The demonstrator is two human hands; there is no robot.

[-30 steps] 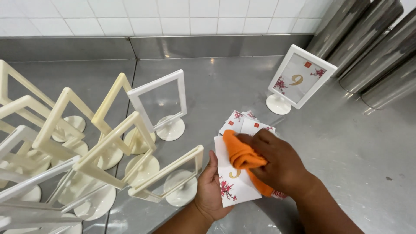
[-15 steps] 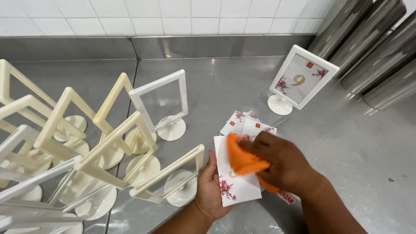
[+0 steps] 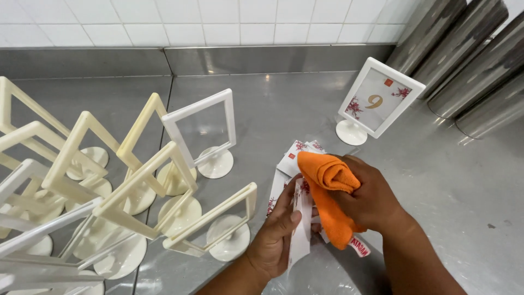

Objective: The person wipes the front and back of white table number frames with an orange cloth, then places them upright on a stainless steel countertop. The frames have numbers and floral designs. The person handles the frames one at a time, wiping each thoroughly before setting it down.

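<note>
My left hand (image 3: 278,235) grips a white card with red flower print (image 3: 300,226), tilted up on its edge. My right hand (image 3: 371,196) is closed on a folded orange cloth (image 3: 330,188) and presses it against the card's face. Under both hands lies a small pile of similar flowered cards (image 3: 295,155) on the steel counter (image 3: 436,180).
Several empty cream and white stand-up frames (image 3: 202,131) on round bases crowd the left half of the counter. One white frame holding a flowered card (image 3: 379,101) stands at the back right. Steel cylinders (image 3: 469,60) lean at the far right. A tiled wall (image 3: 218,22) runs behind.
The card has been lifted from lying flat on the pile to standing on its edge in my left hand. My right hand with the cloth has shifted over it.
</note>
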